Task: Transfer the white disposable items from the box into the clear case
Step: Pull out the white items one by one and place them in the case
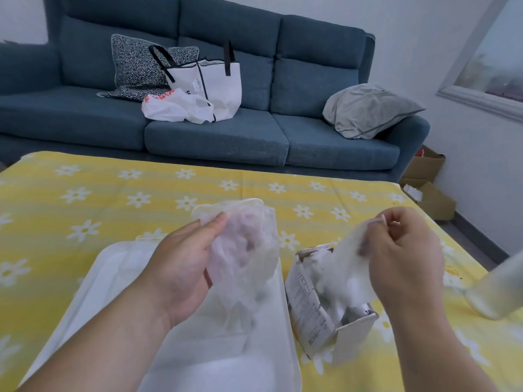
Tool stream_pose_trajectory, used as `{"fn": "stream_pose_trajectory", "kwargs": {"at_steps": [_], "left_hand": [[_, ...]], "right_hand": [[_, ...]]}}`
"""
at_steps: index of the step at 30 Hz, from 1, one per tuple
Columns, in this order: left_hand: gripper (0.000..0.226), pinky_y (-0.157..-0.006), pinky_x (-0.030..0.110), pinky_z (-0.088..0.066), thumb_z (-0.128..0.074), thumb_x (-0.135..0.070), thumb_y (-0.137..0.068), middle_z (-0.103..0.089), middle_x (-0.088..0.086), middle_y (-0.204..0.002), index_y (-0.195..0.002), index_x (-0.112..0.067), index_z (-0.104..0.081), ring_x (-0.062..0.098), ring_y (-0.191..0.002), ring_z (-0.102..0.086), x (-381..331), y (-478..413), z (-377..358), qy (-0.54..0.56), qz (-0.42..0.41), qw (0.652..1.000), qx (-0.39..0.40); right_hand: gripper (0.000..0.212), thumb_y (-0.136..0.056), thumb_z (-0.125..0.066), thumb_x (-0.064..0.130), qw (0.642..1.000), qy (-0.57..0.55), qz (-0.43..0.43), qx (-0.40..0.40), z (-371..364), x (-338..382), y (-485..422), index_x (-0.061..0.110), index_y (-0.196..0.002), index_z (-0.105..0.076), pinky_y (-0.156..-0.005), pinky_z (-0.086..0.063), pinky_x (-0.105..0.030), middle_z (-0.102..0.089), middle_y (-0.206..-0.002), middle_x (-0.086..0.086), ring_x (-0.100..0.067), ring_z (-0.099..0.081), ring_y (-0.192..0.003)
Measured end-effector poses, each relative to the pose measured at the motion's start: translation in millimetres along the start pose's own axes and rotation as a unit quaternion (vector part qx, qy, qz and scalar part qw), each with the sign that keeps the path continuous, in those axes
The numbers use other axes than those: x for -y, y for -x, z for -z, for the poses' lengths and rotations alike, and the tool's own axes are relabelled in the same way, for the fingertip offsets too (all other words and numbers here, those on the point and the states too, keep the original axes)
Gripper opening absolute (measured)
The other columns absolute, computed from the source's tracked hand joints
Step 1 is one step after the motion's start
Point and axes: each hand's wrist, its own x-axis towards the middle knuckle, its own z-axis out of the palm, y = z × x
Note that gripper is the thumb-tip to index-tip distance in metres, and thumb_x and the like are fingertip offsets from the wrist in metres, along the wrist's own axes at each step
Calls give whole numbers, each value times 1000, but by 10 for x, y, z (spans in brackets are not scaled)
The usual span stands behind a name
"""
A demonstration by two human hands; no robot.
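A small cardboard box (314, 312) lies open on the yellow flowered table, with thin white disposable plastic items spilling from its top. My right hand (407, 258) pinches one white item (348, 250) and holds it stretched up out of the box. My left hand (181, 264) grips a crumpled bunch of the white items (243, 250) above the clear case (215, 357), which lies open in front of me to the left of the box. The case's lid (119, 267) lies flat at the left.
A blurred pale cylindrical object (498, 290) lies at the table's right edge. Beyond the table stands a blue sofa (254, 137) with cushions, a white tote bag and a plastic bag. Cardboard boxes (430, 190) sit on the floor at the right.
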Motion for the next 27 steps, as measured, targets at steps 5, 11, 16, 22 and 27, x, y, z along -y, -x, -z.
{"fn": "stream_pose_trajectory", "kwargs": {"at_steps": [5, 11, 16, 22, 27], "left_hand": [[28, -104, 56, -47, -53, -20, -100, -76, 15, -107, -113, -2, -71, 34, -104, -72, -8, 56, -59, -24, -1, 1000, -11], [29, -104, 58, -46, -57, -23, -98, -77, 15, -103, -109, 1, -70, 37, -104, -71, 14, 84, -91, -52, -8, 998, -28], [24, -87, 41, -52, -61, -28, -91, -79, 8, -98, -90, -11, -77, 25, -94, -73, 46, 132, -155, -90, -32, 995, 1], [48, -68, 21, -55, -78, -37, -74, -77, 7, -104, -115, -12, -73, 19, -92, -74, 54, 165, -144, -125, -32, 975, 183], [42, -95, 48, -56, -79, -14, -76, -74, 15, -115, -118, -10, -72, 32, -109, -70, 62, 124, -110, -179, -43, 959, 214]], "right_hand": [[21, -98, -56, 25, 996, -62, 42, -47, 80, 126, 32, 19, -78, -53, -47, -40, -27, -62, -59, -10, -21, -56, -49], [48, -93, -58, 51, 956, -262, -67, 111, 104, 208, 81, 9, -71, -68, -68, -50, -46, -63, -67, -8, -27, -59, -66], [36, -81, -60, 39, 881, -321, -131, 320, -13, 294, 233, 7, -73, -72, -57, -54, -34, -67, -69, -20, -27, -65, -59], [12, -84, -72, 22, 823, -368, -99, 422, -101, 333, 295, 10, -83, -75, -62, -55, -33, -71, -78, -17, -25, -67, -66], [23, -68, -75, 30, 885, -319, -85, 327, -184, 314, 272, 9, -76, -78, -57, -55, -33, -73, -73, -13, -24, -66, -64]]}}
